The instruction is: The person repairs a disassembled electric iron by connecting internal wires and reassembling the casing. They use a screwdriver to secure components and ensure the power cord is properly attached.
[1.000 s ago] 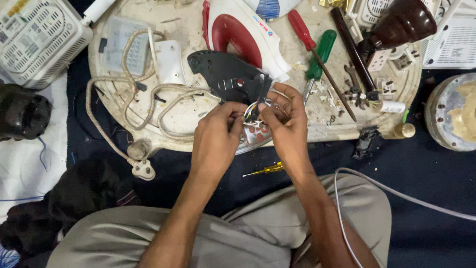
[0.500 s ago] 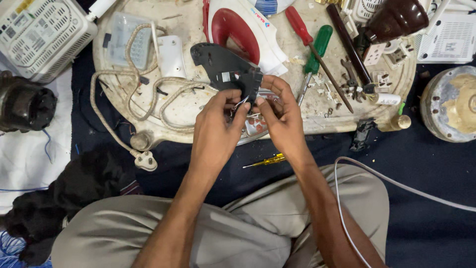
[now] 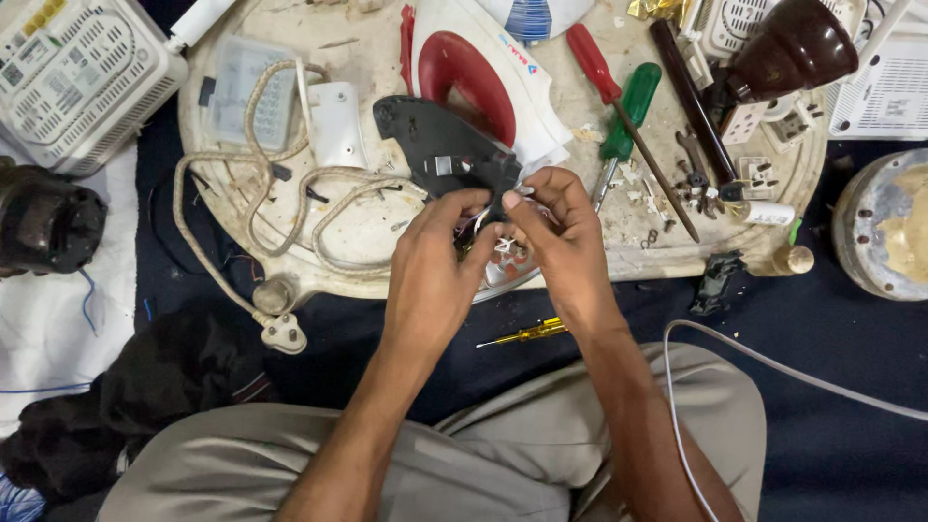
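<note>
Left hand (image 3: 432, 253): pinching thin white wires (image 3: 480, 220) at black iron soleplate cover (image 3: 443, 155).
Right hand (image 3: 564, 242): grip pinching same wires.
Label: blue-red strip on white iron body (image 3: 512, 72), round table (image 3: 387, 227).

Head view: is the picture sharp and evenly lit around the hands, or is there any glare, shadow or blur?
Head view: even, soft light, no harsh glare; left hand and right hand are fairly sharp, with slight softness at the fingertips over the thin wires; the black plate keeps its detail; the dark cloth below loses detail in shadow; the edges look slightly bowed by the wide lens.
</note>
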